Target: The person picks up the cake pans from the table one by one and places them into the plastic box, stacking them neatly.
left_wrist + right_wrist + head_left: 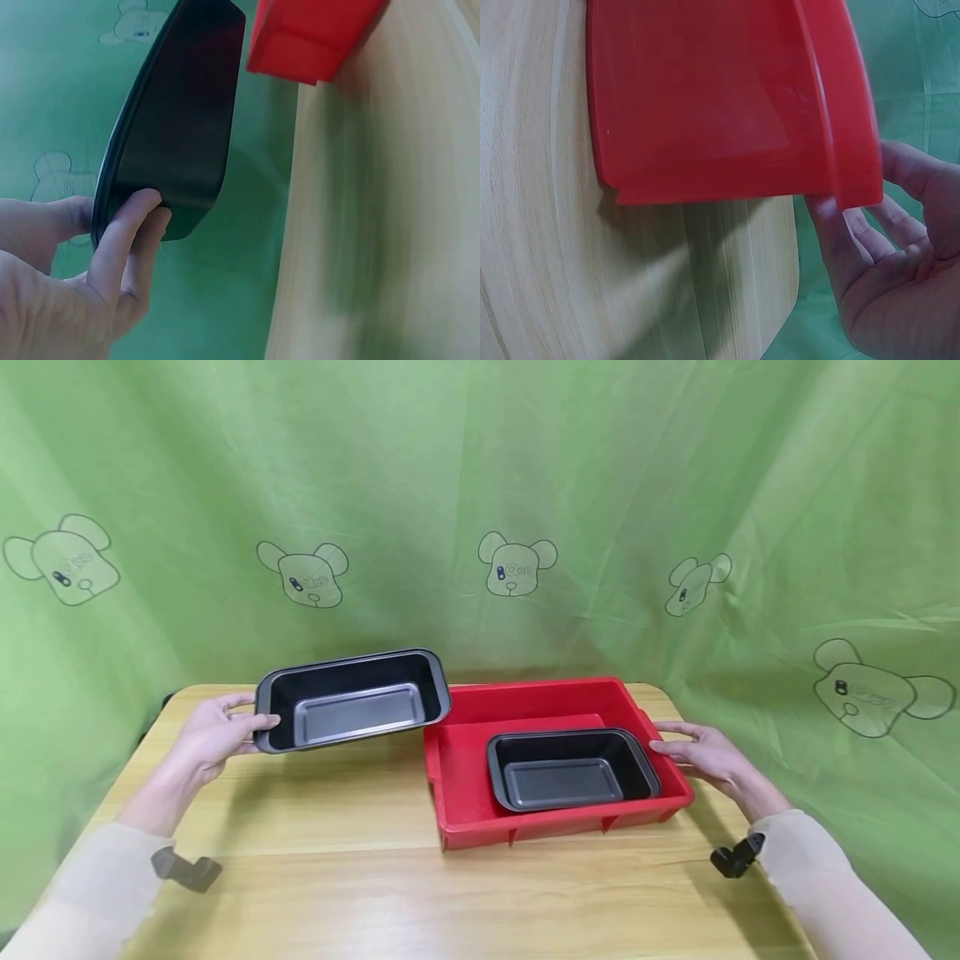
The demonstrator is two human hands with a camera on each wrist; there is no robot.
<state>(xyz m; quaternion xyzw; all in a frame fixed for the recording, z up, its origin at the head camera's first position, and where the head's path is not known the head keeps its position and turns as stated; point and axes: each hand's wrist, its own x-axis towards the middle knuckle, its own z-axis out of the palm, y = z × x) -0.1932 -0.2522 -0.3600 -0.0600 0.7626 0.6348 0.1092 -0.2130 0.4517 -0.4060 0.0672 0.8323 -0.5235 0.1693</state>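
Note:
My left hand (213, 735) holds a dark loaf pan (356, 714) by its left end, thumb over the rim and fingers on the outside wall. The pan is raised above the table, its inside facing me, and its right end reaches the left back corner of a red tray (555, 829). In the left wrist view the fingers press the dark outside of the held pan (176, 120). A second dark loaf pan (562, 781) lies inside the tray, toward its right side. My right hand (708, 754) grips the right rim of the red tray (712, 105).
A light wood table (322, 835) lies under everything. Behind it and at the sides hangs a green curtain (420, 510) with printed bear faces. A dark wrist device (738, 856) sits on the right wrist, and another dark device (186, 868) on the left.

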